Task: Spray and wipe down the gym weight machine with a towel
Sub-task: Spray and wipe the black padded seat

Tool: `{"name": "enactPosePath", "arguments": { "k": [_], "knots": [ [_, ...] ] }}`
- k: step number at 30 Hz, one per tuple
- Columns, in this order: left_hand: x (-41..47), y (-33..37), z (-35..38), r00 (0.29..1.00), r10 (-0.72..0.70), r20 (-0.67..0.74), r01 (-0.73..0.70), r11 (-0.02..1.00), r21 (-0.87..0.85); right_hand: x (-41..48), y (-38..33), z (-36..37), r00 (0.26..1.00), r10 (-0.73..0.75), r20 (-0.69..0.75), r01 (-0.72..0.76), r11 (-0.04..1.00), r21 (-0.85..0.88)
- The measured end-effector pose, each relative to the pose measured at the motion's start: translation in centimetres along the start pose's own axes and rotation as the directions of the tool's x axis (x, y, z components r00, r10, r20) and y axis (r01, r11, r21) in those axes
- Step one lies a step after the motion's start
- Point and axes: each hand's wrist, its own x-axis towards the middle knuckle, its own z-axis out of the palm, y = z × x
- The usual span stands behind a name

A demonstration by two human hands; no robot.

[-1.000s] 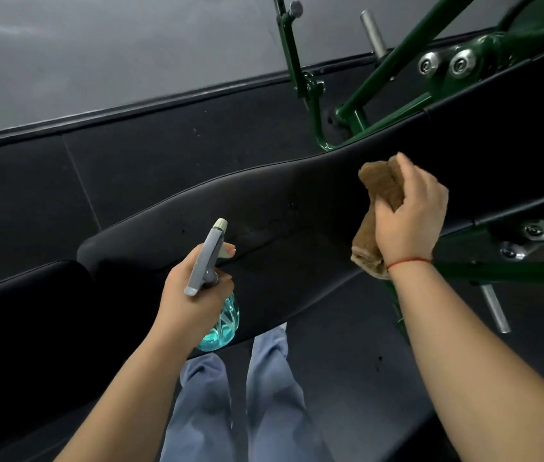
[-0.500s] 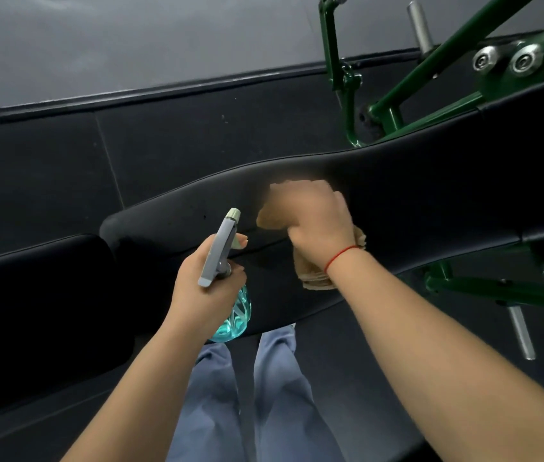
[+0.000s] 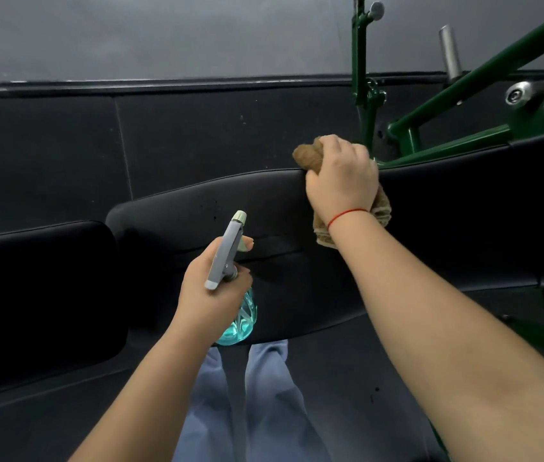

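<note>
Two hands: right hand [image 3: 342, 181], fingers clenched round the brown towel [image 3: 308, 154], now presses the far edge of the black pad [image 3: 197, 211], right of centre, no longer mid-pad, so wiping advances; left hand [image 3: 210, 295] grips the spray bottle [image 3: 225, 251] below.

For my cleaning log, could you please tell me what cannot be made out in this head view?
Head view only.
Spray bottle: the left hand hides most of its body, so the fill level is unclear.
Towel: the right hand covers its middle.
Black pad: too dark to show wet or dry patches.
Green frame: cut off by the top and right edges.
</note>
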Motion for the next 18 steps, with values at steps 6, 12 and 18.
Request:
{"name": "enactPosePath", "arguments": {
  "k": [6, 12, 18],
  "knots": [
    [1.1, 0.7, 0.0, 1.000, 0.013, 0.013, -0.013, 1.000, 0.007, 1.5, -0.1, -1.8, 0.930, -0.152, 0.334, 0.188, 0.979, -0.080],
    [2.3, 0.9, -0.6, 0.999, 0.035, 0.013, -0.036, 0.999, 0.018, 5.5, 4.0, -5.0, 0.918, 0.195, 0.345, -0.097, 0.955, -0.280],
    [3.2, 0.4, -1.5, 0.998, 0.051, 0.025, -0.051, 0.999, 0.008, 9.9, 1.8, -4.8, 0.648, 0.331, 0.686, -0.222, 0.944, -0.245]
  ]
}}
